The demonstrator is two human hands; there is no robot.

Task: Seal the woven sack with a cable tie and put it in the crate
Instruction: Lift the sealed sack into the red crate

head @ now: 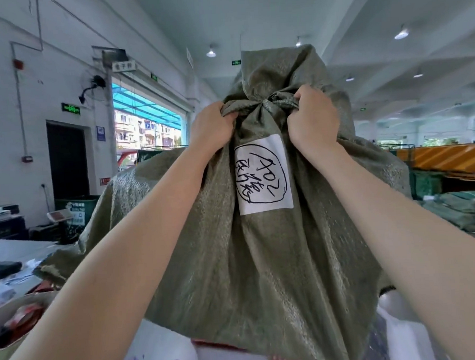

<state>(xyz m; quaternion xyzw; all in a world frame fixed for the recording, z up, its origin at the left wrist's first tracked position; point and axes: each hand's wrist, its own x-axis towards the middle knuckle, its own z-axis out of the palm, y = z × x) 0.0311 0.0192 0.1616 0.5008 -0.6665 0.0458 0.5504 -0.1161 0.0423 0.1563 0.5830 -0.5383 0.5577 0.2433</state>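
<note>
Warehouse hall, white walls, ceiling lamps, open doorway at left. Green woven sack [262, 247] held up at centre, neck bunched and cinched; white label [263, 174] with black handwriting on its front. Left hand [214, 126] and right hand [314, 115] each clenched on the gathered neck, either side.

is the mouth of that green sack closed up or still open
Closed. The woven sack is bunched into a tight neck, gripped by the left hand and right hand. Whether a cable tie holds it, cannot tell.
</note>
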